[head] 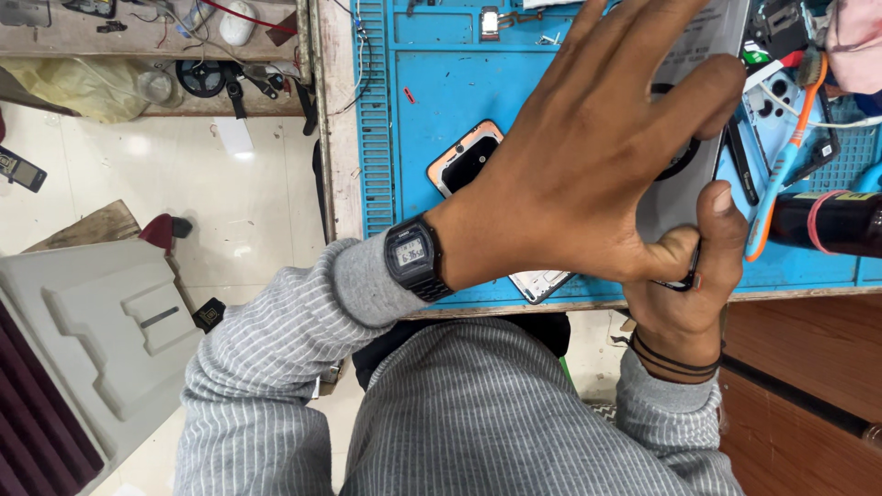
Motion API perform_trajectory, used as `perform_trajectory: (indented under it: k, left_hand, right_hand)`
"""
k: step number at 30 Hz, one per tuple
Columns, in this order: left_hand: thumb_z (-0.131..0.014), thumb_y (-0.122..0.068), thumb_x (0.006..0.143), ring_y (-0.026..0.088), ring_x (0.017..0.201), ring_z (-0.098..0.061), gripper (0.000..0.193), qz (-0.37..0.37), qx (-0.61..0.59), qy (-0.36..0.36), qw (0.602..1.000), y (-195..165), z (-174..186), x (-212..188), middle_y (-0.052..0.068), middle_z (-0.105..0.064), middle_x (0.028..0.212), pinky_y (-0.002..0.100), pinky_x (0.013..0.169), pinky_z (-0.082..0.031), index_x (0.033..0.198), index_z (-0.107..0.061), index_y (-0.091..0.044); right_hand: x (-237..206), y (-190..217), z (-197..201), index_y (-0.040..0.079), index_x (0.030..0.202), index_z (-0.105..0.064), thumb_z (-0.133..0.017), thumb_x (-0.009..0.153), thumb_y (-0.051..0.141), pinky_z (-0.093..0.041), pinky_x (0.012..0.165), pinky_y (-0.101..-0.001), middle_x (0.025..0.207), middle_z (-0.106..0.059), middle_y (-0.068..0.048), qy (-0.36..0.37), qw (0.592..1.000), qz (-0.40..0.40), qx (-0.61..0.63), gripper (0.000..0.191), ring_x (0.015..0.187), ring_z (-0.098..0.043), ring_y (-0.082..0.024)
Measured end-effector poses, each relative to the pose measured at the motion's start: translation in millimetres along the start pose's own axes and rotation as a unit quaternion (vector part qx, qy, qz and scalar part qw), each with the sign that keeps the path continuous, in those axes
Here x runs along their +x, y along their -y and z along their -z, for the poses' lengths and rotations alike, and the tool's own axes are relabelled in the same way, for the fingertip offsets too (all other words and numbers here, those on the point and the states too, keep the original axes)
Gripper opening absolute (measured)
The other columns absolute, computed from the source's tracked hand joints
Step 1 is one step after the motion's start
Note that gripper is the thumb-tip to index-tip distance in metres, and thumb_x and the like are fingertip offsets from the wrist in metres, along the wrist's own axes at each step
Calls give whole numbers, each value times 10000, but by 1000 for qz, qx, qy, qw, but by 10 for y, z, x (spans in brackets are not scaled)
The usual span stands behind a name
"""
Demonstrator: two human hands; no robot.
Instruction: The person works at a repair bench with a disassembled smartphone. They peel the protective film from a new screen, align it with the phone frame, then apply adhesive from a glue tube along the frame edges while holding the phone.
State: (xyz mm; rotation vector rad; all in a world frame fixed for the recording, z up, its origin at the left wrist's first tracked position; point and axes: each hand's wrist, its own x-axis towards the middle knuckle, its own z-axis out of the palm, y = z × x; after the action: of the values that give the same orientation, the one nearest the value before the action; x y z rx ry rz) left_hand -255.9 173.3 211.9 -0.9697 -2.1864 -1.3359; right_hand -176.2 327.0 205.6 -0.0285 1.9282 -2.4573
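My left hand [588, 156] lies spread with its fingers apart over a grey phone back panel [684, 197], pressing flat on it. My right hand [694, 266] grips the near corner of the same panel, thumb up along its edge. A black digital watch [413, 257] sits on my left wrist. Under my left forearm lies a phone screen with an orange rim [464, 156] on the blue work mat [441, 83]. A white phone part [542, 283] shows near the table's front edge.
An orange-and-blue toothbrush [781, 165] lies right of the panel, beside a dark bottle [836, 225] and a white phone frame [776, 96]. Tools and cables clutter a wooden shelf [156, 37] at the upper left. A grey plastic moulding [92, 321] stands on the floor at left.
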Motion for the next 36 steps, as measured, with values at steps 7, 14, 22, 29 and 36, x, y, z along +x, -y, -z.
perform_trajectory:
  k: [7,14,22,29,36]
  left_hand:
    - [-801,-352,783,421,1478,-382,593,-13,41,18,999,44,89,22,207,-377,1544,585,1201,-337,1275,-582,-104]
    - [-838,-452,900,355,1442,-454,688,33,-23,-7,999,3,195,13,148,-462,1529,492,1197,-392,1401,-502,-122]
    - [-713,-380,1087,277,1333,-573,662,163,-593,23,788,138,-10,-194,171,-595,1433,420,1194,-508,1543,-391,-25]
    - [-508,-401,1181,324,1134,-729,566,237,-701,-15,673,236,-173,-252,253,-709,1220,454,1009,-620,1470,-493,85]
    - [-442,-418,1182,320,1221,-695,560,206,-624,-135,742,354,-225,-197,228,-664,1308,465,1079,-599,1495,-431,46]
  right_hand:
    - [-119,13,40,-34,1515,-398,-427,1153,537,-462,832,-388,1270,-552,-210,17,998,-47,29,677,1019,-562,-275]
    - [-110,-68,352,-24,1491,-395,-397,1156,545,-511,539,-399,1149,-591,-299,54,970,-78,223,660,758,-622,-336]
    - [115,-33,197,-88,1482,-412,-406,1123,644,-470,443,-329,1043,-653,-290,255,865,-144,407,816,632,-596,-288]
    - [231,-14,226,5,1417,-452,-473,1033,561,-621,844,-413,1239,-638,-210,41,989,-119,80,676,984,-690,-326]
    - [301,-90,474,-16,1162,-630,-725,1084,163,-576,947,-337,1168,-630,-135,-83,962,151,-214,218,1010,-640,-184]
